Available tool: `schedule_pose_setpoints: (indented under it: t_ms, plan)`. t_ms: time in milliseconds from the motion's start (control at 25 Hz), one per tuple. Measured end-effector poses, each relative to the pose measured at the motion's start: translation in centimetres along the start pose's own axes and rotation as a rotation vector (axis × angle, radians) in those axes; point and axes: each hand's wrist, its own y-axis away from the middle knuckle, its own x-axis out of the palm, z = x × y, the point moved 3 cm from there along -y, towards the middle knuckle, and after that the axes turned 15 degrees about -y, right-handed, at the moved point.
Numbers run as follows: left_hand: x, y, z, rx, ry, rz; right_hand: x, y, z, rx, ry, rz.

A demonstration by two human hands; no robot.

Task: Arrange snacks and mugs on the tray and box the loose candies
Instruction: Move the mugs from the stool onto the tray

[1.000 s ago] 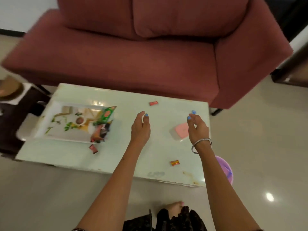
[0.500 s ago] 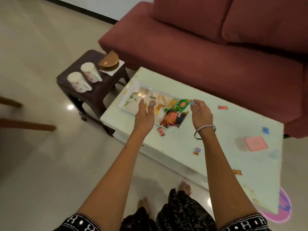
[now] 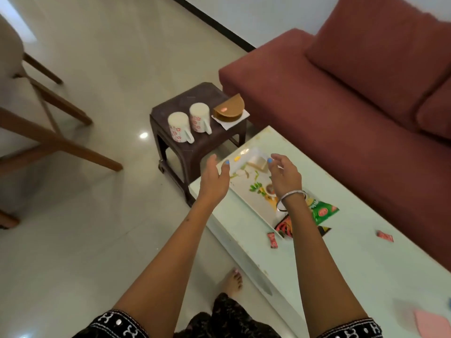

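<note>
So we're over a pale green coffee table [image 3: 341, 264] on a glossy tile floor, maroon sofa [image 3: 353, 98] behind it. The tray [image 3: 253, 203] sits on the table's near-left end, right under our hands; it holds a green snack packet [image 3: 323, 211] and a red-black one [image 3: 285, 226], both hanging over its edge by our right wrist. Our left hand [image 3: 213, 179] and right hand [image 3: 284, 175] hover above the tray's far end, fingers spread, empty. A red candy [image 3: 272, 240] lies on the table just off the tray, another candy [image 3: 385, 235] farther right. Beyond our left hand, two flowered mugs [image 3: 189, 125] stand on a dark stool [image 3: 195, 147], next to a brown half-round box [image 3: 229, 109] on a napkin.
</note>
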Motion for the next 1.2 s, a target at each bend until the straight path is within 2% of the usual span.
schedule_pose_setpoints:
  t_ms: [360,560,800,920,1040,1200]
  plan:
    - [-3.9,-7.6,-0.1,-0.093,0.001,-0.109,7.7,-8.3,4.0,-0.057,0.07,0.235]
    - [-5.0,-13.0,0.8,-0.122,-0.042,-0.123,11.9,-12.7,4.4,-0.075,0.147,0.303]
    - [-6.3,-22.3,1.5,-0.08,-0.319,-0.101,18.3,-19.8,4.2,-0.014,0.321,0.394]
    - [-7.4,-26.9,2.6,-0.072,-0.533,-0.086,21.8,-23.5,3.9,-0.02,0.423,0.452]
    - [-8.0,-30.7,4.3,-0.092,-0.771,0.013,25.4,-26.8,3.3,-0.025,0.532,0.518]
    - [-8.2,-33.5,6.6,-0.125,-0.901,0.202,29.3,-29.6,1.4,-0.027,0.769,0.605]
